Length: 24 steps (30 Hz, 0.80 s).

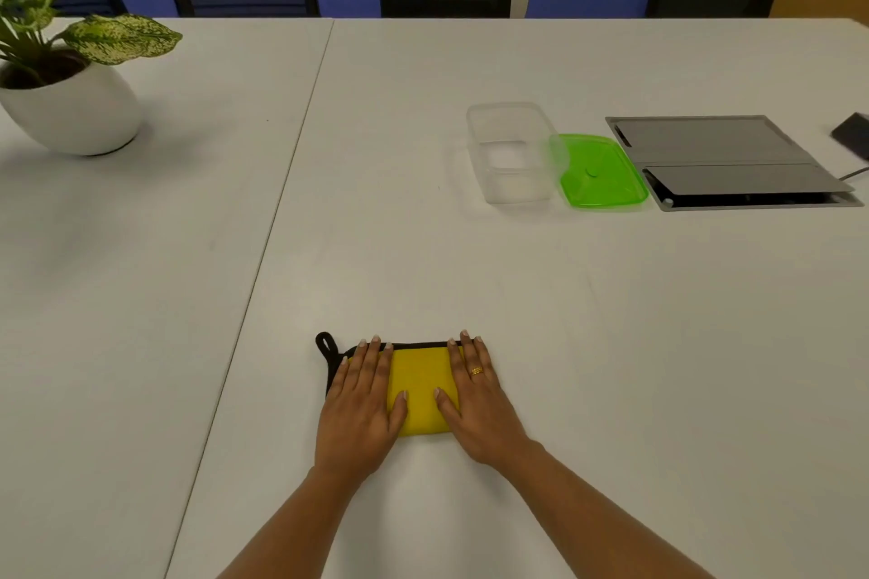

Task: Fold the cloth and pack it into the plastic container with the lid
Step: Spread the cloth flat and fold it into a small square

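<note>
The white table carries a folded yellow cloth with a black edge and a black loop at its far-left corner. The left hand lies flat, palm down, on the left part of the cloth, fingers straight and close together, thumb spread toward the middle. The right hand, with 1 ring, lies flat on the right part in the same way. Far beyond the cloth, to the right, stands the clear plastic container, open, with the green lid touching its right side. Far left of the cloth stands a potted plant.
</note>
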{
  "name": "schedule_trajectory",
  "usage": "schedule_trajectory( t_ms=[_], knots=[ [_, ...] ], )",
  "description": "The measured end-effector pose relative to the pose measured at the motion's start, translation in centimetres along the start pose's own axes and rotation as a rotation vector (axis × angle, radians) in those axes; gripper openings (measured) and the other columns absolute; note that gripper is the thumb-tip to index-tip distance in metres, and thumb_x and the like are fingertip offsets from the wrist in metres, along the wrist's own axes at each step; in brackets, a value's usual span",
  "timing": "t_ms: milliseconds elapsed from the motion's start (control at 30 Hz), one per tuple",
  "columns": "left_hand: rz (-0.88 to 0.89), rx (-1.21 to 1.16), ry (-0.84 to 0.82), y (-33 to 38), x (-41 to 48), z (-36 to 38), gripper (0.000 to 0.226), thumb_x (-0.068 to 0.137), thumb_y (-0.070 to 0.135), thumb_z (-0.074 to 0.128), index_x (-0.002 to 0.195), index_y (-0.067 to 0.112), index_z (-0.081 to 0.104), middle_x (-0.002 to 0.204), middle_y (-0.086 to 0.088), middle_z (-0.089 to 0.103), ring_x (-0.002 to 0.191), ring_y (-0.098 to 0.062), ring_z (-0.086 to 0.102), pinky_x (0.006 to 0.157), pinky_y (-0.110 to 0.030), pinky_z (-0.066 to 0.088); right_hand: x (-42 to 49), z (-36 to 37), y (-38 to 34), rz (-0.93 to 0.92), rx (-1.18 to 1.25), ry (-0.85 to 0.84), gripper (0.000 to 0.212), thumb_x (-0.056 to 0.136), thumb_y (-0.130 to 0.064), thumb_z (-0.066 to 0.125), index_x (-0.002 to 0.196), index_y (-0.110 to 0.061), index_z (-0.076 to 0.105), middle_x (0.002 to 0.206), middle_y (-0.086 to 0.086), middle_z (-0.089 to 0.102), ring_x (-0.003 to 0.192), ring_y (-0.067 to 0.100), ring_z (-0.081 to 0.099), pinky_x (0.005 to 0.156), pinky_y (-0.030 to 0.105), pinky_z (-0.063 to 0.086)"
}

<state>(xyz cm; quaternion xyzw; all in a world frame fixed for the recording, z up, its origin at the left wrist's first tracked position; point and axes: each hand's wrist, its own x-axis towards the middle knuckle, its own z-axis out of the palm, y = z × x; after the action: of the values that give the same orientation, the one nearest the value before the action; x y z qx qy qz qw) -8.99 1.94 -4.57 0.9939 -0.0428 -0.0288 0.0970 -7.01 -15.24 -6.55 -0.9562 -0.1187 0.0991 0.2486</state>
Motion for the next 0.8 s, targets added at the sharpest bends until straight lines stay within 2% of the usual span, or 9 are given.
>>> schedule_trajectory(
  t_ms=[233,333,433,600,667,800],
  knots=[
    [0.011,0.006,0.008,-3.9,1.2,-1.0,0.086,0.091,0.056,-0.005,0.136,0.003,0.045,0.141,-0.015,0.048,0.132,-0.031,0.044,0.113,-0.027,0.006,3.2,0.3,-3.2,-0.032,-0.015,-0.14,0.068,0.098,-0.041,0.03,0.147,-0.012,-0.007,0.157,0.007,-0.016,0.144,0.022,-0.017,0.118,0.033,-0.004],
    [0.024,0.019,0.02,-5.2,2.1,-0.8,0.098,0.081,0.064,-0.018,0.143,0.007,0.032,0.15,-0.011,0.034,0.141,-0.028,0.028,0.119,-0.03,0.004,4.3,0.4,-4.0,-0.025,-0.044,-0.17,0.068,0.098,-0.042,0.029,0.147,-0.011,-0.007,0.157,0.008,-0.015,0.144,0.024,-0.017,0.119,0.036,-0.003],
    [0.019,0.022,-0.006,-6.3,3.1,-1.1,0.108,0.071,0.068,-0.028,0.146,0.009,0.022,0.155,-0.01,0.023,0.144,-0.026,0.018,0.117,-0.036,0.008,5.3,0.3,-4.7,-0.02,-0.049,-0.178,0.069,0.098,-0.043,0.029,0.147,-0.011,-0.006,0.157,0.009,-0.015,0.145,0.024,-0.017,0.119,0.037,-0.002],
    [-0.01,0.068,-0.085,-7.3,4.1,-1.6,0.118,0.054,0.069,-0.042,0.149,0.016,0.004,0.159,-0.003,0.004,0.147,-0.019,0.001,0.119,-0.032,0.001,6.4,0.0,-5.0,-0.031,-0.023,-0.206,0.069,0.097,-0.045,0.031,0.148,-0.013,-0.003,0.158,0.006,-0.012,0.145,0.022,-0.015,0.12,0.037,0.0],
    [-0.041,0.057,-0.086,-7.1,4.2,-1.7,0.123,0.05,0.069,-0.045,0.149,0.016,0.005,0.159,-0.002,0.005,0.147,-0.017,0.001,0.119,-0.032,0.0,6.6,-0.3,-4.6,-0.043,0.009,-0.225,0.068,0.097,-0.044,0.033,0.148,-0.015,-0.001,0.159,0.004,-0.009,0.146,0.02,-0.012,0.12,0.037,0.003],
    [-0.146,-0.034,0.009,-4.6,4.9,-1.7,0.125,0.055,0.072,-0.04,0.147,0.017,0.023,0.157,-0.002,0.019,0.147,-0.016,0.01,0.119,-0.035,0.003,7.2,-1.3,-3.9,-0.055,0.115,-0.186,0.061,0.096,-0.044,0.035,0.148,-0.018,0.015,0.159,0.0,0.008,0.146,0.014,0.001,0.118,0.034,0.015]
  ],
)
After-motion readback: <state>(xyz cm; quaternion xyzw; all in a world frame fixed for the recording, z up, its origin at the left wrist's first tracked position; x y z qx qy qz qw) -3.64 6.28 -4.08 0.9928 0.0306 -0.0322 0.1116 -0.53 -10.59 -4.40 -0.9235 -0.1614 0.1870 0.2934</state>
